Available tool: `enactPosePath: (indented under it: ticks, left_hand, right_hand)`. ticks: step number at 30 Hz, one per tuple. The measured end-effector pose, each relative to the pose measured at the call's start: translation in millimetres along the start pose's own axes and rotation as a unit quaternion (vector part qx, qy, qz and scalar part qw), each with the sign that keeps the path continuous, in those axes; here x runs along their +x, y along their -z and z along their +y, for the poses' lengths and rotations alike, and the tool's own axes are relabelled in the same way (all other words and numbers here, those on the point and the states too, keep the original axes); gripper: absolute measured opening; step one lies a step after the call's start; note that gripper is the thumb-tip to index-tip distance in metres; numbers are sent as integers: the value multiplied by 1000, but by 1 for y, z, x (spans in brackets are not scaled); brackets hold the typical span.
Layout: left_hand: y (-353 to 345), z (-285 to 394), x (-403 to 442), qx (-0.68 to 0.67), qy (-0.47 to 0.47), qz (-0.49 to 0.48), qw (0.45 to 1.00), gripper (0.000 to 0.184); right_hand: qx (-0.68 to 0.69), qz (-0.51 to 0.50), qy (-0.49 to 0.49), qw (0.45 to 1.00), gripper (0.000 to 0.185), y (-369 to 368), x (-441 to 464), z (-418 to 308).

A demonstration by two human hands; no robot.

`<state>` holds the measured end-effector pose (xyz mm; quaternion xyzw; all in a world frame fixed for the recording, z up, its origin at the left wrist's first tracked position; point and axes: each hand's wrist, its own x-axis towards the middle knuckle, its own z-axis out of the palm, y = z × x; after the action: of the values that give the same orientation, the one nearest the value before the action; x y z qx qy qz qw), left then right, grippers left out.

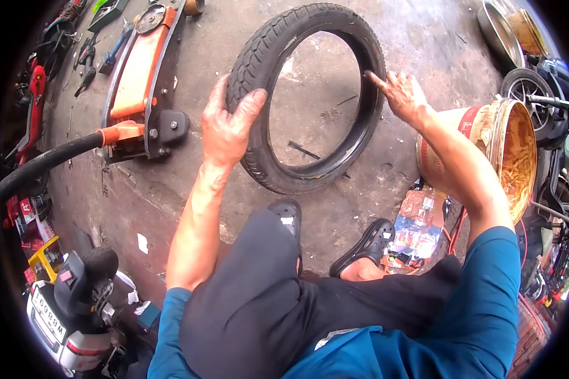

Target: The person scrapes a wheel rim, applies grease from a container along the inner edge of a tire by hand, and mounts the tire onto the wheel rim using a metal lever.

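While the left hand (pixel 226 129) is gripping the black tyre (pixel 251 63) at its left side, the right hand (pixel 403 98) is reaching to the opposite side, its index finger extending to the tyre's inner edge and its other fingers spreading clear; the hands are holding apart, with the tyre's open ring lying between them; the tyre is tilting above the stained concrete floor (pixel 335 218), though whether its lower edge is touching the floor, I cannot tell; just below it, two black clogs (pixel 376 240) are resting on the floor, feet inside; an orange jack (pixel 136 79) is sitting beyond the left hand, its dark handle (pixel 50 161) slanting away; a large bucket (pixel 449 148) is standing beside the right forearm, crumpled packaging (pixel 418 221) lying near its base.
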<state>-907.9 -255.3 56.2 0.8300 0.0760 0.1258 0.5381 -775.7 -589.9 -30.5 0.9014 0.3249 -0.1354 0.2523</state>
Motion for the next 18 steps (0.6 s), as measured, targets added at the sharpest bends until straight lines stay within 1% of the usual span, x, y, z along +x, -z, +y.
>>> enactPosePath:
  ticks: [1,2,4,5,6,7,8,10,11,14,17,18]
  left_hand:
    - [0,1,4,-1,-9,0,1000,70]
    - [0,4,10,-8,-12,-2,1000,70]
    - [0,9,7,-18,-2,-10,1000,71]
    - [0,7,5,-21,5,-4,1000,71]
    - [0,6,4,-23,13,-5,1000,71]
    - [-1,6,6,-26,14,-3,1000,71]
    - [-1,6,8,-21,11,-1,1000,71]
    - [-1,6,7,-8,8,4,1000,71]
    - [-2,7,8,-1,2,3,1000,71]
    - [-1,12,7,12,-3,-3,1000,71]
    - [-2,14,5,8,-2,0,1000,71]
    - [-3,11,5,8,-8,5,1000,71]
  right_hand:
    - [103,-55,-3,993,71,-7,-17,-12]
    - [203,-106,-9,973,73,-14,-34,-24]
    - [373,-85,37,923,61,-30,-64,-40]
    - [531,-159,-39,831,54,-33,-62,-39]
    - [667,-228,-120,699,48,-29,-62,-38]
    - [772,-279,-194,537,44,-26,-59,-34]
    - [837,-268,-172,446,35,-30,-56,-30]
    - [918,-251,-165,259,41,-36,-34,-22]
    - [929,-211,-217,211,52,-36,-22,-22]
    - [971,-120,-196,-67,54,-40,11,-15]
    - [922,52,-223,-313,52,1,32,-1]
    - [937,60,-192,-284,51,17,39,2]
